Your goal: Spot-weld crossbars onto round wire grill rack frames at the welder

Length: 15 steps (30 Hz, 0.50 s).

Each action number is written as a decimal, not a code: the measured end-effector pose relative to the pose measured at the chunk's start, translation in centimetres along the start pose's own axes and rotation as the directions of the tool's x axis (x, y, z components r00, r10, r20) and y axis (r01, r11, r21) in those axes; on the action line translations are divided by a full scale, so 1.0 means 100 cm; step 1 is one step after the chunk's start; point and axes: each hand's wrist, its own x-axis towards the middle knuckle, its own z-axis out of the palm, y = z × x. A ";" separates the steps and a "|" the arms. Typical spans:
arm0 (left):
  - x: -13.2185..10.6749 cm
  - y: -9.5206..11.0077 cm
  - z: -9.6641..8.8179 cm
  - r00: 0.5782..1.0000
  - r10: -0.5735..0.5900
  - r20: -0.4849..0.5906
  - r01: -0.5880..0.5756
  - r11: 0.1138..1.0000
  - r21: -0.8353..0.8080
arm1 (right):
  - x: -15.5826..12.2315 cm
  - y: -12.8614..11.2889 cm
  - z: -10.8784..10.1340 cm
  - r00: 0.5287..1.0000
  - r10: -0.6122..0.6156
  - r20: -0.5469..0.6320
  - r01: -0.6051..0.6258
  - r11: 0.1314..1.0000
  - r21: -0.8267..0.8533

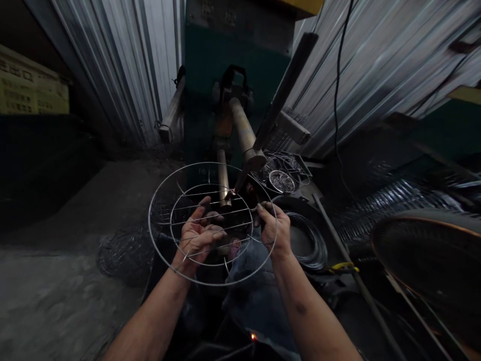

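A round wire rack [221, 285], made of an outer ring, a smaller inner ring, crossbars and short spokes, is held tilted in front of me. My left hand [197, 238] grips it at its left part, with fingers among the crossbars. On the right, my right hand [277, 228] is closed in a pinch by the inner ring, and the outer ring crosses it. Whether a separate short wire is in that pinch I cannot make out. A copper-coloured electrode tip [231, 194] is at the far side of the inner ring. Below it, the lower metal post [223, 175] shows through the rack.
A green machine [203, 65] with a thick upper arm [243, 128] stands ahead. To the right are a container of small wire parts [281, 181], coiled wire [313, 245] and a large round rim [424, 218]. Tangled wire [126, 253] lies on the left floor. A yellow crate [33, 85] is further left.
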 end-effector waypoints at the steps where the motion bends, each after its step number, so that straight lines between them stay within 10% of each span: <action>1: -0.001 -0.001 -0.002 1.000 0.010 0.019 -0.010 1.000 0.010 | 0.005 0.001 0.002 1.000 0.007 0.000 -0.007 1.000 0.005; 11: -0.001 0.000 -0.003 0.978 0.188 -0.095 -0.174 0.975 0.140 | 0.000 0.000 -0.022 0.937 0.177 0.300 -0.204 0.977 0.058; 15: 0.002 -0.004 0.000 0.974 0.211 -0.082 -0.195 0.965 0.173 | -0.010 0.007 -0.014 0.972 0.164 0.171 -0.183 0.978 0.102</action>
